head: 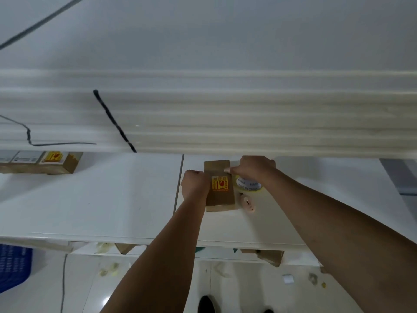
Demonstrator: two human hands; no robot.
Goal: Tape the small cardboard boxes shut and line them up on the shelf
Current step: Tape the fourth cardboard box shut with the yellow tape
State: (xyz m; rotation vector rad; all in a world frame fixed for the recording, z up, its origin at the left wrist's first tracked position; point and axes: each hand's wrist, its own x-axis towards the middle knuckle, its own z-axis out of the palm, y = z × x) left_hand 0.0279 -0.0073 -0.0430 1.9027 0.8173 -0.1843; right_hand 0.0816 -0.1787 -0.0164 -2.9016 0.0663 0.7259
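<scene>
Just left of the tape roll (248, 187), the small box (220, 199) lies on the bench (112, 199), left hand (194, 184) gripping its side, right hand (255, 169) thumbing its top with that grip unclear; row of boxes (45, 162) far left looks finished, this one likely mid-taping.

Overhead board (225, 114) low over shelf surface (101, 199); caps opening from above. Black cable (115, 123) slants across board front. Box (220, 195) mid-shelf; left hand (195, 185) grips its left side, right hand (255, 169) holds far right edge. Tape roll (248, 185) just beside box on right, small pink tool (247, 203) near it. Row of boxes (45, 162) at back, far left. Open stretch between row and left hand; more open surface right of roll.
</scene>
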